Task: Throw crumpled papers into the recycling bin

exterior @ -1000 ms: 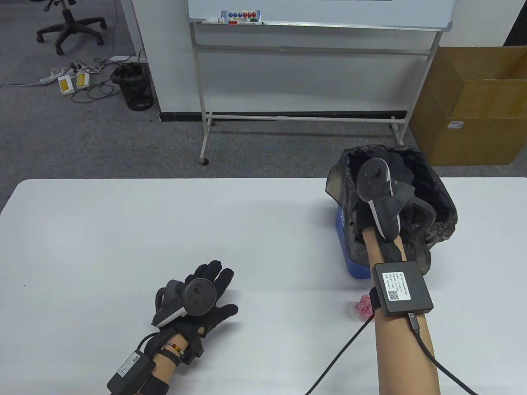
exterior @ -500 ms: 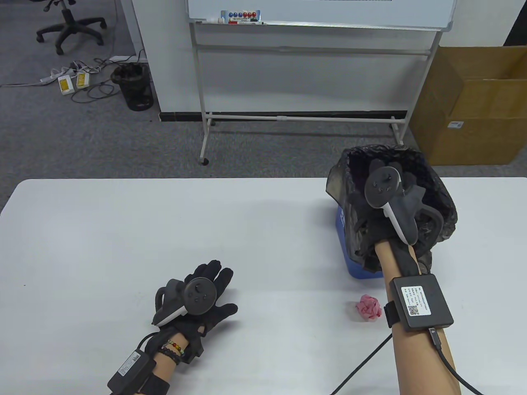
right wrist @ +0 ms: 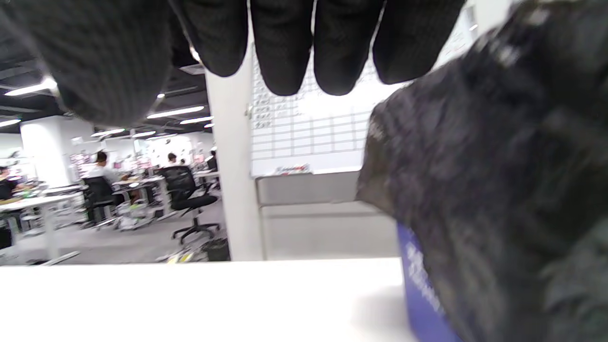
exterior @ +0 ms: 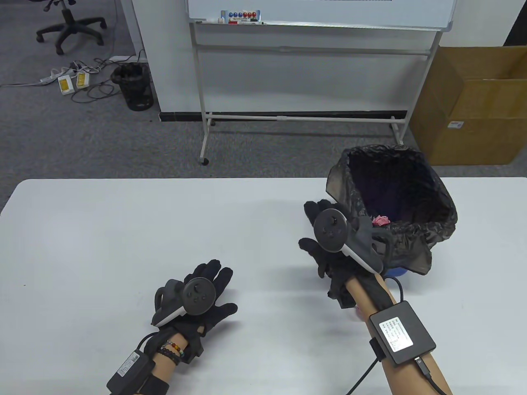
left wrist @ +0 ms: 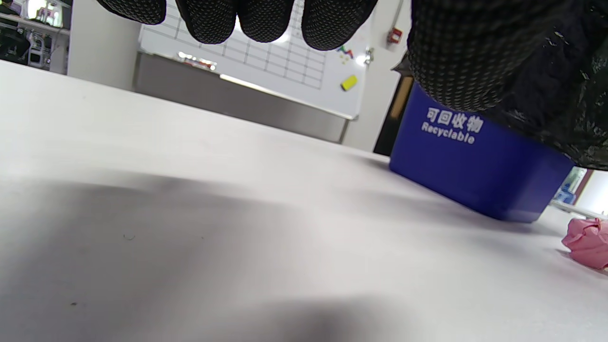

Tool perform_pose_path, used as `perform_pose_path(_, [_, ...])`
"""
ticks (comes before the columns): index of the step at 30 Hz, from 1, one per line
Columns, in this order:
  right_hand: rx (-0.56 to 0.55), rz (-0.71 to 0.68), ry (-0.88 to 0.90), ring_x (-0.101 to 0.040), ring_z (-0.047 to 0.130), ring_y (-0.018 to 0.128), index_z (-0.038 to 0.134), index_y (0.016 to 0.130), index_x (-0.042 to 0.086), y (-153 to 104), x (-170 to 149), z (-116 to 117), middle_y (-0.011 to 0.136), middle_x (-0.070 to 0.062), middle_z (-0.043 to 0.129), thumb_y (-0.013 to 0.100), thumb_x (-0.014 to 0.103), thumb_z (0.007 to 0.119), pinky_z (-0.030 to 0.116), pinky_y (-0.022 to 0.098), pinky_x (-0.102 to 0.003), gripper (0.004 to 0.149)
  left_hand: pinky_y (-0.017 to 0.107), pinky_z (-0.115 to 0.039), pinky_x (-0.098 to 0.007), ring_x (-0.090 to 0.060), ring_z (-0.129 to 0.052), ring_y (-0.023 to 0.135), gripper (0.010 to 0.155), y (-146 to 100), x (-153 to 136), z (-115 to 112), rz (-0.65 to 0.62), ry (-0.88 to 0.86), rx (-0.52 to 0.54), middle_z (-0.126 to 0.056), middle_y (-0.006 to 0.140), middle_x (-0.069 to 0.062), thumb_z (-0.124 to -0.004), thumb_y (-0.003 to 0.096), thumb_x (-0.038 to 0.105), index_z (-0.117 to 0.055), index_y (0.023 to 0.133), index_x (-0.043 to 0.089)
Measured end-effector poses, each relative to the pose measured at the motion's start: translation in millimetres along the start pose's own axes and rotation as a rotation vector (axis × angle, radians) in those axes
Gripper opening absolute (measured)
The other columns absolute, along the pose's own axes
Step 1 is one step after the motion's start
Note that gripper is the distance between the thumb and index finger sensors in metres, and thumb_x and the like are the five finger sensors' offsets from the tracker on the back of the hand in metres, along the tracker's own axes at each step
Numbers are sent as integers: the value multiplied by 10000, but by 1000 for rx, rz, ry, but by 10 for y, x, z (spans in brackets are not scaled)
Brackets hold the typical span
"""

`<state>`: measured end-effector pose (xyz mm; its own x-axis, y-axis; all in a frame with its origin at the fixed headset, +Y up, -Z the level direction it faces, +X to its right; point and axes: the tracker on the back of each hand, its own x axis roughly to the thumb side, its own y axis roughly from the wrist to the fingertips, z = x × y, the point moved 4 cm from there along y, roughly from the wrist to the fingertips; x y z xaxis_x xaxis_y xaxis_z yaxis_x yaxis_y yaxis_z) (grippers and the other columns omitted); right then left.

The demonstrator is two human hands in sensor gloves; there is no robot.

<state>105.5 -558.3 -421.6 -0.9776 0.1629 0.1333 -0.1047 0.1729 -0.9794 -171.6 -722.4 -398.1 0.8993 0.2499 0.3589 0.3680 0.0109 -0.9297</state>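
A white table (exterior: 123,230) stands before a rolling whiteboard (exterior: 317,16) on grey carpet, a cardboard box (exterior: 473,107) behind the blue recycling bin (left wrist: 475,166). The bin, black-lined and marked "Recyclable", holds one pink crumpled paper (exterior: 381,221); another (left wrist: 589,242) lies on the table just beside it. The right hand (exterior: 329,251), over the bin half a second ago, is now left of it, fingers spread, empty. The left hand (exterior: 197,300) rests flat, empty, well left of the bin.

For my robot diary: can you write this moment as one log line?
right hand: empty, beside bin | left hand: flat on table | pink paper: in bin | another: on table
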Motion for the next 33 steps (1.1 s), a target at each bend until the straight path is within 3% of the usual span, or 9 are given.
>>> perform_pose_path(8, [130, -22, -96, -305, 677, 1070, 547, 1049, 368, -235, 5, 599, 1133, 15, 639, 323, 564, 844, 648, 730, -505, 809, 746, -475, -672, -479, -452, 1108, 854, -5, -5, 5, 1, 1, 0, -379, 1228, -177, -807, 427, 580, -478, 1123, 210])
perform_pose_path(16, [160, 37, -137, -316, 668, 1069, 545, 1047, 365, -514, -386, 1067, 1134, 18, 626, 313, 573, 848, 653, 726, -508, 821, 744, -476, -673, -481, -454, 1106, 856, -6, -5, 6, 2, 1, -3, -380, 1227, -181, -807, 426, 580, -479, 1123, 207])
perform_pose_path(33, [239, 222, -311, -338, 594, 1104, 518, 1049, 394, -709, -1067, 1441, 1161, 43, 559, 309, 563, 867, 613, 741, -547, 836, 744, -477, -673, -479, -456, 1106, 851, -8, -5, 6, 8, 5, -12, -387, 1226, -179, -807, 427, 579, -484, 1122, 209])
